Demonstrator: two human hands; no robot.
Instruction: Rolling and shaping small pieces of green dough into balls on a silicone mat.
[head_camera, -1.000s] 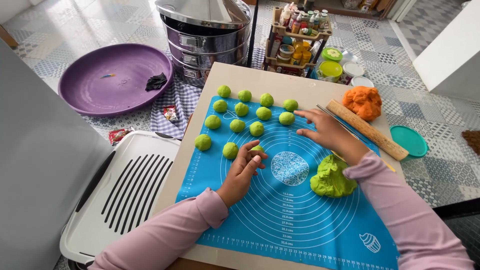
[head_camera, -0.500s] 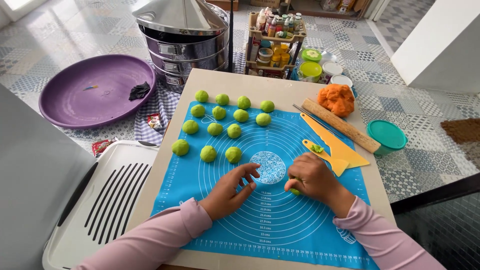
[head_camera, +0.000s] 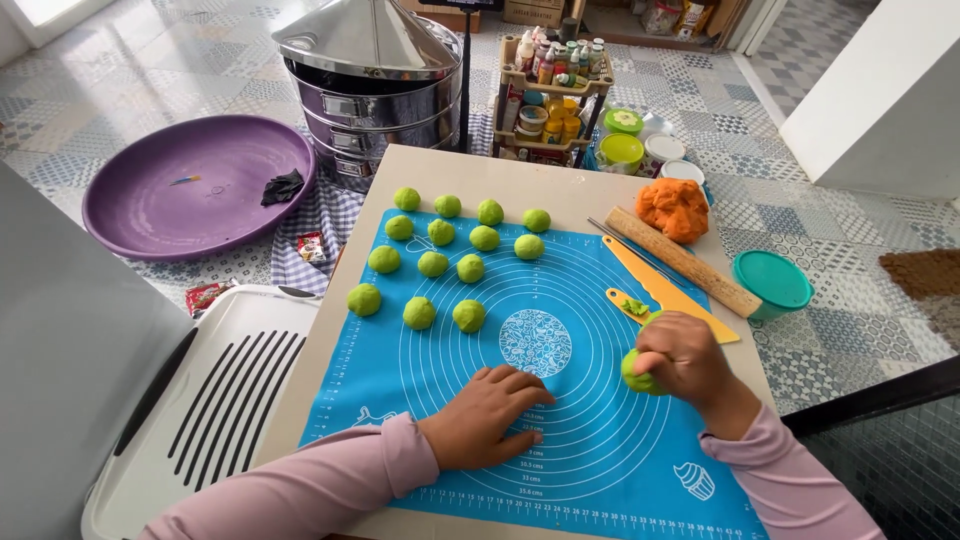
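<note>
A blue silicone baking mat (head_camera: 560, 470) covers a beige board. Several small green dough balls (head_camera: 468, 316) lie in rows on the mat's far left part. My left hand (head_camera: 490, 415) rests palm down on the mat near its middle and holds nothing. My right hand (head_camera: 685, 360) is closed over a lump of green dough (head_camera: 634, 374) at the mat's right side, hiding most of it. Just beyond this hand lie a yellow plastic scraper (head_camera: 668, 296) and a wooden rolling pin (head_camera: 685, 262).
An orange dough lump (head_camera: 672, 208) sits at the board's far right corner, with a teal lidded tub (head_camera: 772, 280) beside the board. Behind stand a metal steamer (head_camera: 375, 80), a rack of small bottles (head_camera: 555, 75) and a purple basin (head_camera: 190, 190). A white slotted tray (head_camera: 200, 420) lies left.
My left hand drew back from the dough balls to the mat's middle. My right hand came down from the mat's far right and closed over the green dough lump.
</note>
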